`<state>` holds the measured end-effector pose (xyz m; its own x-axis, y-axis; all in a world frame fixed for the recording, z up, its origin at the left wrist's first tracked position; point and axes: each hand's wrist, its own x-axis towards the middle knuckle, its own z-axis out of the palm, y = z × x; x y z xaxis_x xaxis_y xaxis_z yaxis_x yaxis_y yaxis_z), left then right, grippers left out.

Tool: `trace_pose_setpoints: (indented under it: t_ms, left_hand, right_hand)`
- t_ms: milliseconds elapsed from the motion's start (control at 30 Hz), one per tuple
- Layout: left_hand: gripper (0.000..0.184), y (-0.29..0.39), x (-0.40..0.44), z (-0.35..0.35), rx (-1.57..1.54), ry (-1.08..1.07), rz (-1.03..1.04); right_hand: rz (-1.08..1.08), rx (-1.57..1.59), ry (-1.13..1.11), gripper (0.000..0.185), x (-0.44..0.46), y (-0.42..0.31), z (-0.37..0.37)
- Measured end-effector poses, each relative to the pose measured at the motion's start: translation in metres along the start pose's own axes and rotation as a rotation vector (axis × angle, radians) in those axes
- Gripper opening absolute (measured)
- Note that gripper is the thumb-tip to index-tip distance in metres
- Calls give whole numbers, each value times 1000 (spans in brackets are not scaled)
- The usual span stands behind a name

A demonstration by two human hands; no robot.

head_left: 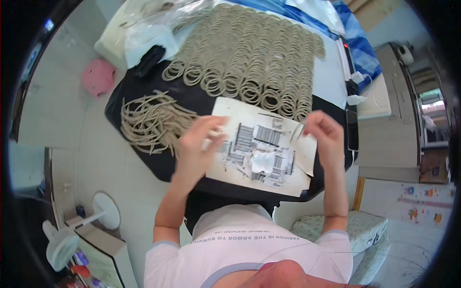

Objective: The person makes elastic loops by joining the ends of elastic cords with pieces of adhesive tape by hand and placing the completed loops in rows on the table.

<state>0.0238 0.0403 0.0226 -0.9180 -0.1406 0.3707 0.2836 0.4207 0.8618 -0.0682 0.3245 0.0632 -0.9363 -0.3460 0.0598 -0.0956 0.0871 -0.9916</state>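
Observation:
A worn cardboard sheet (225,165) with barcode labels lies on the black tabletop in front of me. My left hand (198,144) hovers over its left edge, fingers bent and smeared by motion, so I cannot tell whether they hold anything. At the sheet's upper right, my right hand (327,137) has thumb and fingers pinched together. A short pale curved piece (297,131) shows near those fingertips; whether they grip it is unclear. Left of my left hand lies a loose pile of beige cord strips (156,122). Beyond the sheet, beige rings (249,53) stand in several overlapping rows.
A black object (150,60) and clear plastic bags (153,41) lie at the back left. Along the right edge are a power strip (345,60), white plugs and a dark phone-like object (352,130). A pink stool (98,78) and a white fan (62,245) stand leftward.

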Motion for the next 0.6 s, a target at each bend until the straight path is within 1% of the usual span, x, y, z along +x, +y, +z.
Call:
trace_pose_setpoints:
  t_ms: [33, 67, 100, 133, 167, 200, 233, 333, 433, 467, 600]
  left_hand:
    - [34, -2, 6, -9, 168, 58, -31]
    - [33, -12, 11, -17, 530, 108, 110]
    - [32, -20, 16, -24, 595, 124, 62]
    - [31, -27, 17, -28, 635, 142, -25]
    - [28, -39, 19, -33, 661, 148, -29]
    - [26, -47, 21, -33, 695, 154, -18]
    - [24, -52, 22, -33, 730, 164, -9]
    - [19, -52, 23, -31, 596, 143, -109]
    - [17, -51, 26, -32, 579, 144, -74]
    - [19, -56, 26, -35, 594, 131, -36]
    - [24, -56, 27, -38, 580, 109, -64]
  right_hand:
    - [21, -80, 113, 5, 14, -4, -16]
    - [4, -172, 211, 9, 32, 0, -37]
    - [-76, -248, 300, 15, 51, 5, -56]
    - [-130, -428, 343, 20, 71, 9, -79]
    - [-175, -380, 341, 22, 95, 25, -106]
    - [-149, -380, 376, 22, 112, 28, -118]
    - [-126, -452, 378, 22, 133, 38, -137]
    - [-124, -496, 404, 25, 190, 76, -176]
    - [-105, -542, 423, 26, 235, 104, -196]
    - [-94, -563, 431, 25, 246, 110, -201]
    - [-66, -614, 479, 25, 276, 130, -210]
